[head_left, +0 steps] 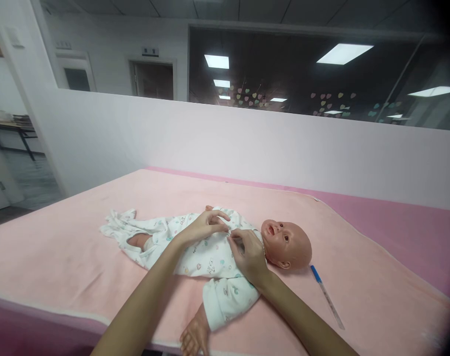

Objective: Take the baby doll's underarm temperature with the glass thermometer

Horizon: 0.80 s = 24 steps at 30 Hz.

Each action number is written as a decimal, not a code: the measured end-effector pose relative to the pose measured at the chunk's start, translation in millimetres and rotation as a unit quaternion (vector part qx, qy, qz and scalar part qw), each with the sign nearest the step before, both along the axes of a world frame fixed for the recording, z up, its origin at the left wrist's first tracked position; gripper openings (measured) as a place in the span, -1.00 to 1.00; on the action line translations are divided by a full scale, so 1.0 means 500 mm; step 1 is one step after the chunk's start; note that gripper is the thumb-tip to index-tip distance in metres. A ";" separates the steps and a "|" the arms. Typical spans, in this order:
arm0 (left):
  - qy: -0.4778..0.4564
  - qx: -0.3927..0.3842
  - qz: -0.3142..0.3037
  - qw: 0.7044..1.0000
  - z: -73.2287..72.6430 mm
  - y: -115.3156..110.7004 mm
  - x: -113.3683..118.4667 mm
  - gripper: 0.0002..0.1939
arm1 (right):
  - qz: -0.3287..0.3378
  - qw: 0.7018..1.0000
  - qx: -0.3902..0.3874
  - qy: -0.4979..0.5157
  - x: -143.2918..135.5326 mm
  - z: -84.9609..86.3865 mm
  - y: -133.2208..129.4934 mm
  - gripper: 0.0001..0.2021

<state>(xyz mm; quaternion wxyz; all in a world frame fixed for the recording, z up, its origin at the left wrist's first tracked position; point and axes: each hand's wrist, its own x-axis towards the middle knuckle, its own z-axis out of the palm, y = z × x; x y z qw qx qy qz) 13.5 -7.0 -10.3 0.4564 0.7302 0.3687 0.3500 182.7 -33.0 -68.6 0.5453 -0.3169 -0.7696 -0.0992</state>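
Note:
A baby doll (287,242) lies on its back across the pink blanket, its head to the right. It wears a white printed outfit (210,257), with one foot end of the cloth loose at the left and a bare leg showing through an opening. My left hand (206,226) is over the doll's chest, fingers pinched on the front of the outfit. Right beside it, nearer the neck, my right hand (247,249) pinches the same cloth with thumb and index finger. The small spot between my fingertips is partly hidden.
A clear tube-like stick with a blue cap (326,296) lies right of the doll's head. The pink blanket (80,252) covers the table. A low white wall (247,143) runs behind it, with a dark window above.

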 end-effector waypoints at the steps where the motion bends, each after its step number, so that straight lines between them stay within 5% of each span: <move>1: 0.011 0.002 -0.018 1.000 0.002 -0.002 0.000 -0.66 | -0.006 1.000 -0.002 -0.001 -0.001 0.001 0.000 -0.86; 8: 0.038 0.036 -0.073 0.996 0.004 -0.005 -0.004 -0.56 | -0.058 0.998 -0.025 0.006 -0.005 0.007 -0.002 -0.80; 16: 0.004 0.016 -0.099 0.995 0.012 -0.011 -0.006 -0.53 | -0.019 1.000 -0.014 -0.013 -0.002 0.011 -0.003 -0.82; 24: -0.021 0.001 -0.054 0.998 0.020 -0.009 -0.017 -0.67 | 0.013 0.999 0.034 -0.023 0.000 0.013 -0.009 -0.82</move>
